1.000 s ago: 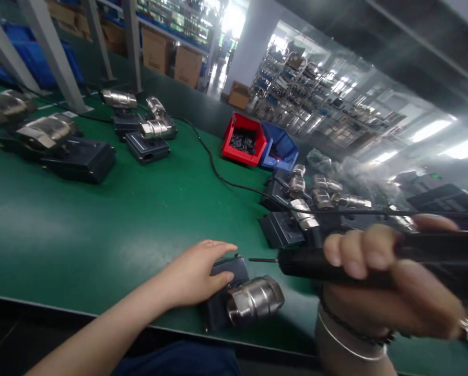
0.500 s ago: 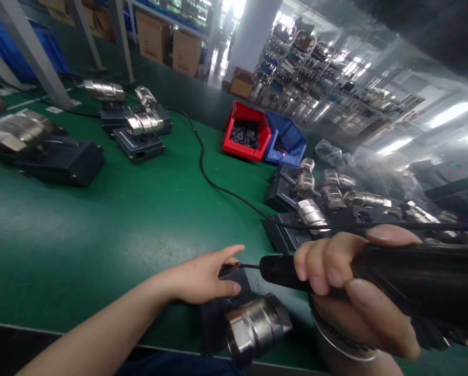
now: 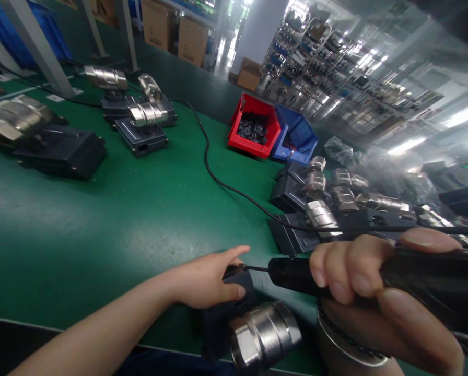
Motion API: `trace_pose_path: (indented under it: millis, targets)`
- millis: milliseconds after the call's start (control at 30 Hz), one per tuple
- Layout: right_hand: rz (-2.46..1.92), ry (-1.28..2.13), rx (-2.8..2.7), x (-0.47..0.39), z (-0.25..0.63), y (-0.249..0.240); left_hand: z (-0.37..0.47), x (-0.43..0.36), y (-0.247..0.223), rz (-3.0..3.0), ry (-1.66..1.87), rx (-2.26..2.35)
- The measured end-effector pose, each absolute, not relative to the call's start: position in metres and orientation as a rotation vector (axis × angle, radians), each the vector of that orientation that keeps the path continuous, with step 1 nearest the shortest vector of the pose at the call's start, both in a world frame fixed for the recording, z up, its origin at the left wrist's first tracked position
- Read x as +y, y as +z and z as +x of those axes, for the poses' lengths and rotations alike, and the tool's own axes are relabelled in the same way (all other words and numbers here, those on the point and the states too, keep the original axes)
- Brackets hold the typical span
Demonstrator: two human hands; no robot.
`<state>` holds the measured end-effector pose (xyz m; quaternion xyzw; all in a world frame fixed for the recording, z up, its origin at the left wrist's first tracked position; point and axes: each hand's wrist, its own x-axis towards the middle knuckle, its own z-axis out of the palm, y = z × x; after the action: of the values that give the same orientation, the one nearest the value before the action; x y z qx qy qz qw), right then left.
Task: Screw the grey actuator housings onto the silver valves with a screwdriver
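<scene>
My left hand [image 3: 205,281] lies on a black box-shaped valve unit [image 3: 226,318] with a shiny steel fitting [image 3: 264,333] at the near edge of the green bench [image 3: 120,219], holding it down. My right hand [image 3: 375,297] grips a black electric screwdriver [image 3: 406,284] held level. Its thin bit [image 3: 255,269] points left and touches the top of the black box just beside my left fingertips. A black cable [image 3: 218,180] trails from the tool across the bench.
More black units with steel fittings sit at the far left [image 3: 57,149], at the back [image 3: 142,122] and in a cluster on the right [image 3: 320,203]. A red bin [image 3: 253,128] of small dark parts and a blue bin [image 3: 296,138] stand behind. Shelving racks fill the background.
The screwdriver moved left until its bit reached the top of the black box by my left fingers. My left hand stayed on the unit, and the view dipped slightly.
</scene>
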<state>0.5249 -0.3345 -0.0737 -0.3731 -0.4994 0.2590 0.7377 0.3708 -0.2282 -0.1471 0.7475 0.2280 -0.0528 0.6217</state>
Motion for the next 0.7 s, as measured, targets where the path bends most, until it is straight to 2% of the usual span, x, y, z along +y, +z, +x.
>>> trace_pose_path:
  millis: [500, 700]
  targets:
    - [-0.804, 0.601, -1.332, -0.328, 0.538, -0.074, 0.371, -0.229, -0.147, 1.688, -0.074, 0.511]
    - [-0.625, 0.658, -1.335, -0.309, 0.531, -0.087, 0.374, -0.229, -0.147, 1.653, -0.027, 0.523]
